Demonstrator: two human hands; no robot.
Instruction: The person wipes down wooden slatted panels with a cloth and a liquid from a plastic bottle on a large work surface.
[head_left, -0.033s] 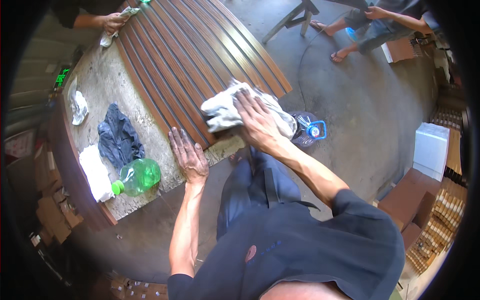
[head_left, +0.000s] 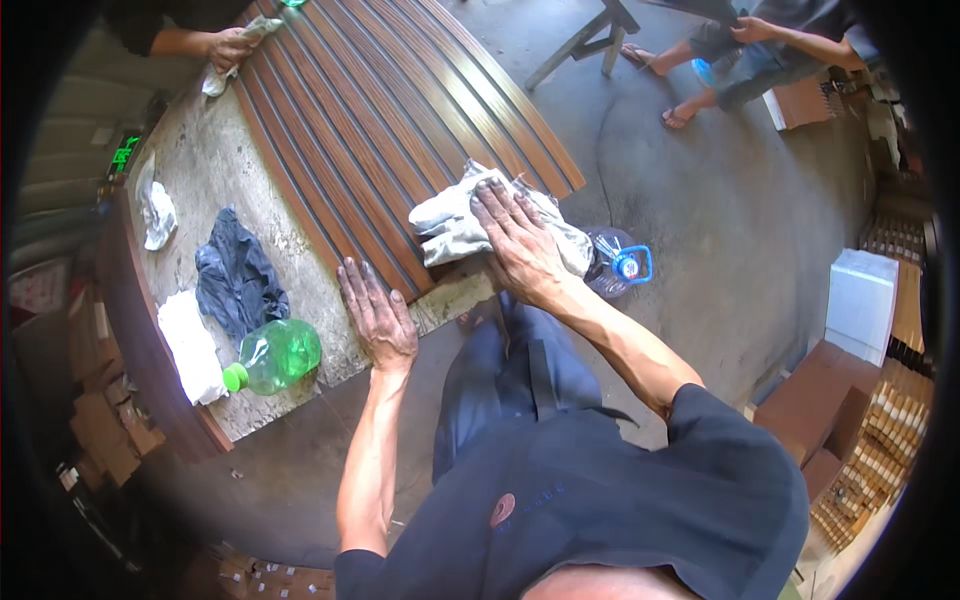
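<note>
Nearest me, my left hand (head_left: 378,318) lay flat, fingers spread and holding nothing, on the near edge of the wooden panel (head_left: 400,120), which I judged was there to keep the board from sliding on the worktable (head_left: 215,160). Just beyond it, my right hand (head_left: 518,245) pressed palm down, fingers splayed, on a crumpled grey rag (head_left: 450,228) at the panel's near corner, pinning the cloth to the grooved surface rather than gripping it. A green bottle (head_left: 275,356) lay on its side at the table's near edge, beside a white cloth (head_left: 190,348) and a dark cloth (head_left: 236,280), probably kept within reach. A clear jug (head_left: 615,262) stood on the floor by my right wrist. At the far end, another person's hand (head_left: 232,45) held a pale cloth (head_left: 240,55) against the same panel.
</note>
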